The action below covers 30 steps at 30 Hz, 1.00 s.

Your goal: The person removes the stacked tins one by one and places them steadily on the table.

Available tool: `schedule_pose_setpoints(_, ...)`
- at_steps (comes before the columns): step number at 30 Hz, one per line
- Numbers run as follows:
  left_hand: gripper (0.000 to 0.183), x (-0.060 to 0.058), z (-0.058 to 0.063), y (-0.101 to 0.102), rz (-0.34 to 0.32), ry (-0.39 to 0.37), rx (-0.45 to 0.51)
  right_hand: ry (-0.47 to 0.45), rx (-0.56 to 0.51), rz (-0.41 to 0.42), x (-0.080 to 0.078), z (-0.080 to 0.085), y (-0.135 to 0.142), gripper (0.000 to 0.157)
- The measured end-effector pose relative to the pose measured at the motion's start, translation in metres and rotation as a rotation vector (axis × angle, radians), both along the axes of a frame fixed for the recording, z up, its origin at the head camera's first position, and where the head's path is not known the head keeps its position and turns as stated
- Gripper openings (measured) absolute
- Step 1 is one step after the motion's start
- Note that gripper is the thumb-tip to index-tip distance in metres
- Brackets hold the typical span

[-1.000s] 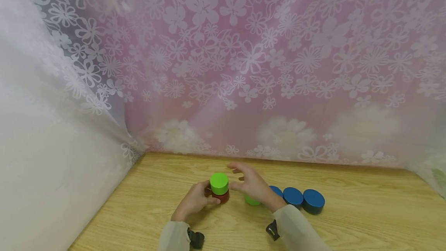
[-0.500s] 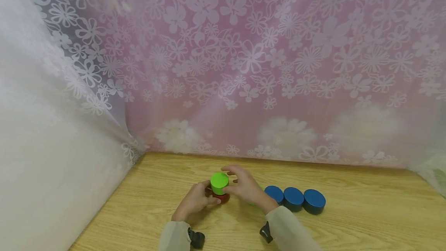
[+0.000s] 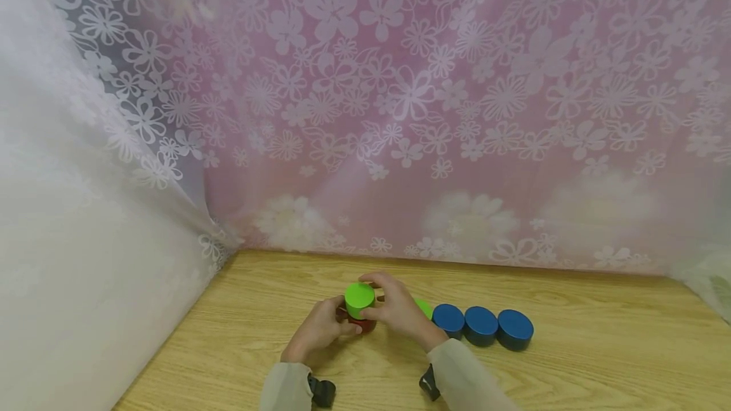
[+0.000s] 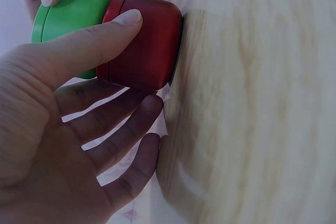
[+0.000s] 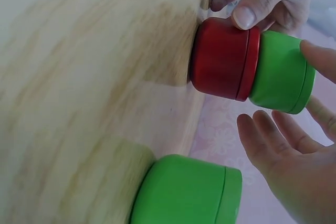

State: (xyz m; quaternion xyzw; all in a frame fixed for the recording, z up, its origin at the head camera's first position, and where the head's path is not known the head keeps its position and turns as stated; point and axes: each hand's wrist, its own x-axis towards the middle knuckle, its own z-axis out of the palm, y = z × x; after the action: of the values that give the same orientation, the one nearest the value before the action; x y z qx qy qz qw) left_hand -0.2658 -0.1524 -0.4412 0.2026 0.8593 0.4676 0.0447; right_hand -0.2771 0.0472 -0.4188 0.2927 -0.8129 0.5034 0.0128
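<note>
A round red tin with a lid line stands on the wooden table, and a green tin sits on top of it, the two touching. My left hand grips the red tin low down, thumb in front and fingers behind; its thumb lies across the red side in the left wrist view. With thumb and forefinger my right hand pinches the green tin from the right, while its other fingers stay spread below in the right wrist view. A second green tin stands on the table beside the stack, partly hidden by my right hand in the head view.
Three blue tins, the left one, the middle one and the right one, stand in a row right of the second green tin. A pink flowered cloth hangs behind the table; a white cloth hangs at left.
My right hand has moved left from beside the stack and closed its thumb and forefinger on the upper green tin. The left hand and the stack have stayed in place.
</note>
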Motion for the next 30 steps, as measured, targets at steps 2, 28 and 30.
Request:
schedule_pose_setpoints(2, 0.043, 0.000, 0.000, 0.000, 0.000, 0.001, -0.004, 0.000, -0.003, 0.001, 0.000, -0.001, -0.001, 0.051)
schedule_pose_setpoints(28, 0.050, 0.001, 0.002, 0.001, 0.010, -0.016, -0.023, 0.065, -0.024, -0.024, 0.003, 0.007, 0.007, 0.031)
schedule_pose_setpoints(30, 0.050, 0.000, 0.002, 0.001, 0.010, -0.017, -0.021, 0.068, -0.024, -0.031, 0.004, 0.008, 0.009, 0.031)
